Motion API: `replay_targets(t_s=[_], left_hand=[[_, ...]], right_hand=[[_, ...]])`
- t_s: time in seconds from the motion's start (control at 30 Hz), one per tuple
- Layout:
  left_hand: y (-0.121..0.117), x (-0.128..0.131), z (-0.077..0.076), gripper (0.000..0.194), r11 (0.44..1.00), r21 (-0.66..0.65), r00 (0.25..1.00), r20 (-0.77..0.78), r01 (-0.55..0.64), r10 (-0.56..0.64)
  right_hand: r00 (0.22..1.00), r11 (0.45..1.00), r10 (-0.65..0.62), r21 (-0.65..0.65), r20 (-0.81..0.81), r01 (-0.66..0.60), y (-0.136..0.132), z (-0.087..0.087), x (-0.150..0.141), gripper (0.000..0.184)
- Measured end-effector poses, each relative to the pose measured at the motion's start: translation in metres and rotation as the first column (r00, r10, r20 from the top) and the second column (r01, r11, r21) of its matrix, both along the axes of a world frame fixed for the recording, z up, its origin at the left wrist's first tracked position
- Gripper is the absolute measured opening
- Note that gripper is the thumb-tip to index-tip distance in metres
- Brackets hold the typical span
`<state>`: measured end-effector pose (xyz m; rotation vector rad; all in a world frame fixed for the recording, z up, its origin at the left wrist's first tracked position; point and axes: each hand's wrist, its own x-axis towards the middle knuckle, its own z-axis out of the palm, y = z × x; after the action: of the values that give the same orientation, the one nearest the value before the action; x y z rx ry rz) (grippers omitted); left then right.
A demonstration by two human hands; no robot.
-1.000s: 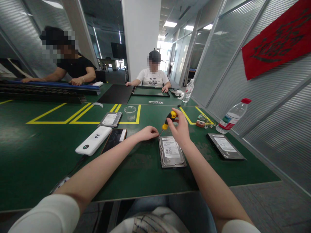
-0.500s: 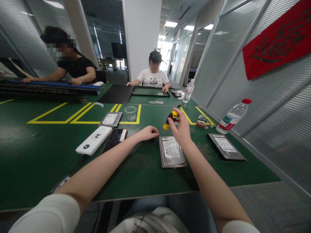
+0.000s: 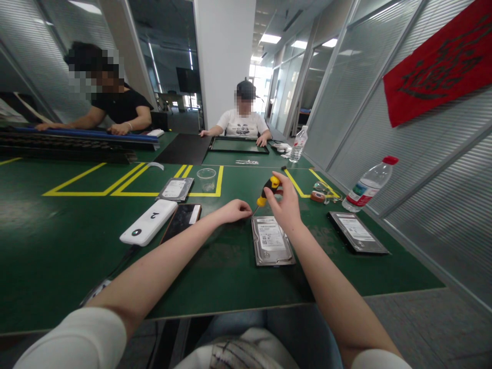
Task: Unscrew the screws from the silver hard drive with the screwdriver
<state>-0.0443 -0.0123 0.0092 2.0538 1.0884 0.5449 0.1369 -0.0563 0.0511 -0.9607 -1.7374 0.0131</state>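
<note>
A silver hard drive [image 3: 271, 243] with a white label lies flat on the green table in front of me. My right hand [image 3: 284, 200] is closed on the yellow and black handle of a screwdriver [image 3: 265, 191]. The tool is tilted, and its tip meets the far left corner of the drive. Close beside that tip is my left hand [image 3: 237, 209], its fingers pinched together at the drive's corner. Whatever those fingers may hold is too small or hidden to make out.
A second hard drive [image 3: 357, 232] and a water bottle [image 3: 369, 185] are on the right. To the left are a white power bank [image 3: 149, 222], a phone [image 3: 180, 221], another hard drive [image 3: 175, 189] and a clear plastic cup [image 3: 206, 180]. Two people work across the table [image 3: 215, 282].
My right fingers and the screwdriver handle have shifted very slightly. The left hand and the hard drive stay in place.
</note>
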Motion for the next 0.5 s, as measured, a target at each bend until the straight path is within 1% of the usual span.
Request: replay_targets(t_s=[0.5], left_hand=[[-0.0008, -0.0005, 0.0007, 0.026, 1.0, -0.007, 1.0, -0.001, 0.011, -0.011]], right_hand=[[1.0, 1.0, 0.015, 0.002, -0.012, -0.015, -0.0011, 0.0005, -0.0001, 0.038]])
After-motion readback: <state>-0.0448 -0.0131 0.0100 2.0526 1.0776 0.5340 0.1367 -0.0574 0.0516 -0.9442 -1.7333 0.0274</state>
